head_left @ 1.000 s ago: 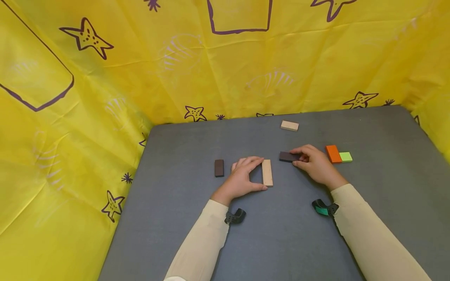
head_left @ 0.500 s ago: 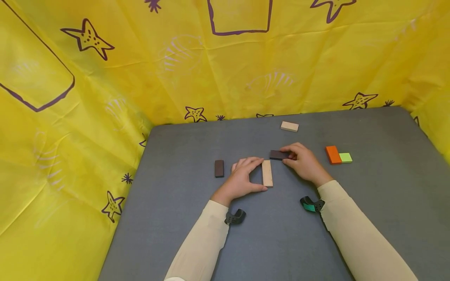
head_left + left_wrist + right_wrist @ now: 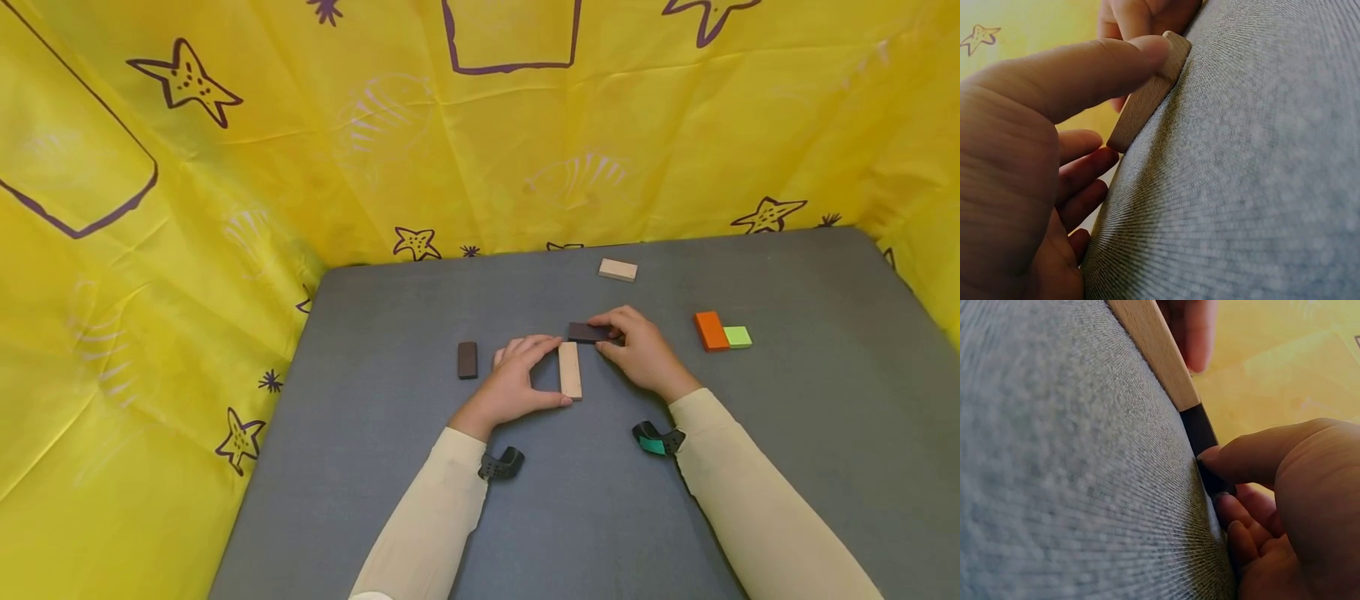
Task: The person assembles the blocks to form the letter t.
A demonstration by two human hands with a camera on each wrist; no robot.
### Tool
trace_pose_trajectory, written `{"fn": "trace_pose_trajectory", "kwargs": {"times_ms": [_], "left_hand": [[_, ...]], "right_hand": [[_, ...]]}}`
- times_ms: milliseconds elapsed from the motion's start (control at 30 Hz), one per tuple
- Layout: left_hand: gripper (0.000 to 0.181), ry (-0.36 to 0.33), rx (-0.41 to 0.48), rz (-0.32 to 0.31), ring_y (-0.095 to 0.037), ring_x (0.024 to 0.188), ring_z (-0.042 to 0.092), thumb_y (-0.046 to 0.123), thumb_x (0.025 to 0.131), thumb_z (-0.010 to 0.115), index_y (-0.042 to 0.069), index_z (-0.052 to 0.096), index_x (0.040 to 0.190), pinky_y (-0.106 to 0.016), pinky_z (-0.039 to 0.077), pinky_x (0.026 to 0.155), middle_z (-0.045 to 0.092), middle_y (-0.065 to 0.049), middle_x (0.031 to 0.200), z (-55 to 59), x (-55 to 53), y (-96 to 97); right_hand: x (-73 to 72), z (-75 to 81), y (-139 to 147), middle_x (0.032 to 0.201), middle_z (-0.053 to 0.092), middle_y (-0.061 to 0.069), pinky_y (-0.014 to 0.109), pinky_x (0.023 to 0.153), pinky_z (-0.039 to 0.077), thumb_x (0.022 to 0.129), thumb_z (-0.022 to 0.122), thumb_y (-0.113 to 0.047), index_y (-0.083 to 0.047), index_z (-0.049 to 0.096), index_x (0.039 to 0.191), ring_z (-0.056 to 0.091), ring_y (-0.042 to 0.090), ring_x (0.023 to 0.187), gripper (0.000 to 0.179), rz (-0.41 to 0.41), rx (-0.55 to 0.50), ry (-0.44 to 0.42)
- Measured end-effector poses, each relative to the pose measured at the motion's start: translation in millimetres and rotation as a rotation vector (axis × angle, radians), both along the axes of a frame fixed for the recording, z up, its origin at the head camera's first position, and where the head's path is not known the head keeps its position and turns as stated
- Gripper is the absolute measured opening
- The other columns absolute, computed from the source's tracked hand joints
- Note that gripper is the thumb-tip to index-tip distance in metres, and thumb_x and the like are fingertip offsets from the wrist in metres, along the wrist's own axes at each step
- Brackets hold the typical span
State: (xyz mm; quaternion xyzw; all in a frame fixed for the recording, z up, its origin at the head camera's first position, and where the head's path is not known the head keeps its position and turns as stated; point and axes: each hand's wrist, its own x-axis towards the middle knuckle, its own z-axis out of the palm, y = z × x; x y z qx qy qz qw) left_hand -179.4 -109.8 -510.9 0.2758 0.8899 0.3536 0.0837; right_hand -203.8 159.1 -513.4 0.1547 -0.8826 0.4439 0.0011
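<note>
My left hand (image 3: 513, 386) holds a light wooden block (image 3: 571, 372) by its two ends, thumb at the near end and index finger at the far end. That block (image 3: 1147, 103) lies flat on the table in the left wrist view. My right hand (image 3: 637, 348) pinches a dark brown block (image 3: 582, 332) between thumb and fingers, which hide its right end. Lying crosswise at the far end of the wooden block, the dark block (image 3: 1199, 428) appears to meet it in the right wrist view.
A second dark block (image 3: 467, 360) lies left of my left hand. Another light wooden block (image 3: 618, 269) is near the table's back edge. To the right, an orange block (image 3: 711, 331) sits against a lime green block (image 3: 738, 336). Yellow patterned cloth (image 3: 480, 167) surrounds the grey table (image 3: 570, 517).
My right hand has slid the dark block leftward over the table, up to the far end of the wooden block. The left hand and its block have stayed in place.
</note>
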Motion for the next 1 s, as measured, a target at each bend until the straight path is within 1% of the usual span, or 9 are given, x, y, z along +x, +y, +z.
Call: {"fn": "trace_pose_trajectory", "kwargs": {"times_ms": [233,500,633,733,867,1000], "left_hand": [[0.09,0.003,-0.001,-0.012,-0.022,0.145,0.042,0.04,0.089,0.094,0.016,0.051,0.165,-0.051,0.03,0.112,0.051,0.001,0.16,-1.0,-0.4,1.5],[0.091,0.003,0.001,-0.01,-0.022,0.145,0.042,0.04,0.088,0.095,0.015,0.052,0.165,-0.051,0.029,0.113,0.051,0.001,0.161,-0.7,-0.6,2.2],[0.092,-0.001,0.001,-0.009,-0.022,0.146,0.041,0.042,0.089,0.094,0.016,0.051,0.165,-0.051,0.028,0.114,0.051,0.001,0.161,-0.8,-0.4,1.8],[0.091,-0.019,0.021,0.006,-0.021,0.147,0.04,0.045,0.09,0.092,0.017,0.05,0.166,-0.052,0.028,0.115,0.05,0.001,0.162,-0.3,0.6,1.4],[0.088,-0.052,0.079,0.039,-0.022,0.148,0.04,0.045,0.093,0.089,0.017,0.049,0.166,-0.054,0.028,0.118,0.05,0.0,0.163,1.2,1.6,0.4],[0.083,-0.051,0.14,0.061,-0.021,0.148,0.041,0.04,0.095,0.087,0.015,0.05,0.165,-0.051,0.032,0.12,0.051,0.001,0.162,2.1,0.5,-1.9]], "right_hand": [[2.1,0.3,0.0,0.129,0.064,0.019,0.051,0.093,0.045,0.103,0.071,0.004,0.001,0.073,0.137,0.058,0.035,0.106,0.035,0.029,-0.002,0.012],[2.5,0.9,-0.6,0.131,0.063,0.018,0.052,0.095,0.045,0.103,0.069,0.005,0.0,0.072,0.139,0.058,0.036,0.109,0.036,0.041,-0.005,0.01],[1.5,-0.1,-0.1,0.132,0.063,0.018,0.053,0.096,0.045,0.104,0.069,0.005,-0.001,0.072,0.14,0.058,0.036,0.11,0.036,0.044,-0.009,0.0],[0.8,-1.3,0.4,0.133,0.063,0.018,0.054,0.097,0.045,0.104,0.069,0.004,-0.001,0.071,0.14,0.058,0.036,0.11,0.036,0.045,-0.009,-0.004],[0.4,-2.5,0.8,0.132,0.062,0.018,0.054,0.097,0.046,0.104,0.07,0.004,-0.002,0.072,0.139,0.058,0.036,0.111,0.036,0.04,-0.005,-0.001],[0.3,-2.9,1.0,0.132,0.063,0.017,0.053,0.096,0.045,0.104,0.07,0.004,-0.002,0.072,0.139,0.058,0.035,0.11,0.036,0.037,-0.009,0.0]]}}
